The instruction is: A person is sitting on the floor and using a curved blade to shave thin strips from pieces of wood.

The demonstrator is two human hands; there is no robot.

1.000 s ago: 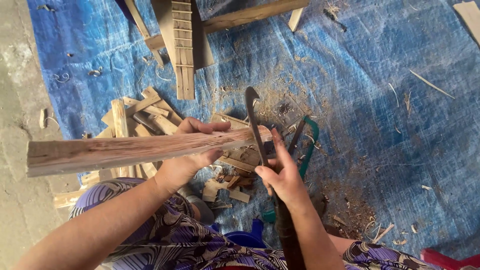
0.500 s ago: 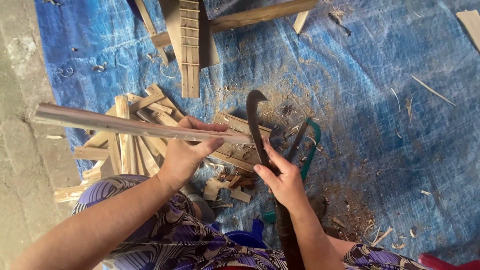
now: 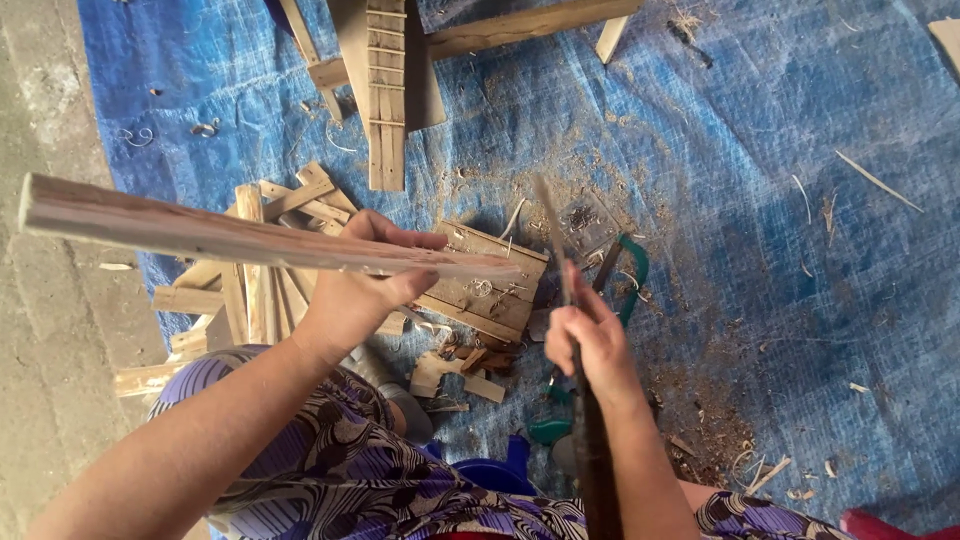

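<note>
The left hand [image 3: 355, 290] wraps around a long pale wooden slat [image 3: 240, 238], holding it level and pointing left above the scrap pile of short wood offcuts [image 3: 250, 290]. The right hand [image 3: 590, 345] clenches the dark handle of a thin curved blade [image 3: 552, 225], blurred, its tip near the slat's right end. Beneath lies a blue woven tarpaulin [image 3: 760, 150], with a slatted wooden panel [image 3: 385, 90] at the far side.
</note>
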